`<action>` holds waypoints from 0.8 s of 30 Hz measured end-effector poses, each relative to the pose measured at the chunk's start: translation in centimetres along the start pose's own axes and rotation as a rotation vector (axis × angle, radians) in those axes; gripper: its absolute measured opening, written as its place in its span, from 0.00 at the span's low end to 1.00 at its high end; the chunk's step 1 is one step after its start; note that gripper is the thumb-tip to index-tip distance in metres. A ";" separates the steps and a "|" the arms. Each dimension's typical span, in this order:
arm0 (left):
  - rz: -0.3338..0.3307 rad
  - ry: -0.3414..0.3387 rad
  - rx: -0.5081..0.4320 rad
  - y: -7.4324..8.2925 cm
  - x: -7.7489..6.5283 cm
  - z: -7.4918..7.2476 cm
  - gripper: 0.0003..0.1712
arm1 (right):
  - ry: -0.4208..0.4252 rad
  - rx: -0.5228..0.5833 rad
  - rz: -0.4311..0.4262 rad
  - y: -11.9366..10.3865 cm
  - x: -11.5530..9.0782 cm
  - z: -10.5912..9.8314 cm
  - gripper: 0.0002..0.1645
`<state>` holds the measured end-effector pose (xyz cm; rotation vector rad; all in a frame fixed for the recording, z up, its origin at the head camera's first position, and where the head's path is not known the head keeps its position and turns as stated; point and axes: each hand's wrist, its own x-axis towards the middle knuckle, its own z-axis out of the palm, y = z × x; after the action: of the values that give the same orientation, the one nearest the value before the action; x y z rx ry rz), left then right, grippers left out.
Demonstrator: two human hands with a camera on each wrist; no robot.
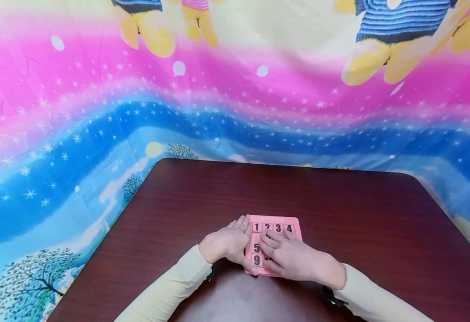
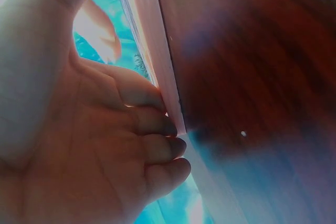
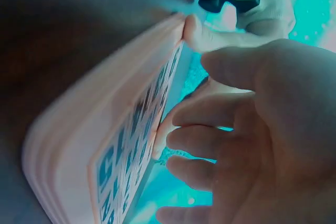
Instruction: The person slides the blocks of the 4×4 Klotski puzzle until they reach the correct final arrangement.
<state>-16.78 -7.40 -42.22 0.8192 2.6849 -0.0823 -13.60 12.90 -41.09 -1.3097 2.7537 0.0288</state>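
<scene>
A pink number sliding puzzle [image 1: 275, 219] lies flat on the table. Its top row reads 1, 2, 3, 4; the 5 tile [image 1: 256, 248] and 9 tile [image 1: 257, 260] show in the left column, with a plain pink gap between 1 and 5. My left hand [image 1: 228, 243] braces the puzzle's left edge with extended fingers, its thumb at the near left corner. Over the tiles is my right hand [image 1: 295, 257], fingers spread and nearly straight, covering most middle and lower numbers. Which tile its fingertips touch, I cannot tell. In the right wrist view the puzzle [image 3: 121, 77] appears side-on.
The dark reddish-brown table [image 1: 203, 192] has rounded far corners. Behind and beside it hangs a bright cloth backdrop [image 1: 227, 94] with snowflakes, trees and cartoon figures. Black wrist straps show at both pale sleeves [image 1: 174, 279].
</scene>
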 end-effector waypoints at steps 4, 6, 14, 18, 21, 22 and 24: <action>0.002 0.002 0.000 0.0 -0.1 0.0 0.75 | -0.019 -0.005 -0.027 -0.6 -0.7 0.2 0.32; 0.001 0.004 0.005 0.0 -0.1 0.0 0.75 | -0.017 -0.016 -0.040 -0.9 -0.9 0.3 0.32; 0.003 0.015 0.002 0.0 -0.1 0.0 0.75 | -0.005 -0.037 -0.047 -1.1 -1.0 0.7 0.31; 0.002 0.015 0.003 0.0 -0.1 -0.1 0.74 | -0.005 -0.036 -0.042 -0.8 -0.7 0.9 0.31; 0.004 0.016 0.006 0.0 -0.1 -0.1 0.75 | -0.015 -0.021 -0.026 -0.6 -0.5 0.9 0.32; 0.004 0.015 0.004 0.0 -0.1 0.0 0.75 | -0.020 -0.013 -0.020 -0.6 -0.4 0.9 0.32; 0.003 0.014 -0.004 0.0 -0.1 0.0 0.75 | -0.026 -0.009 -0.010 -0.6 -0.3 0.9 0.32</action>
<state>-16.72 -7.46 -42.20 0.8256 2.6963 -0.0701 -12.86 12.81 -41.90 -1.3159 2.7286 0.0568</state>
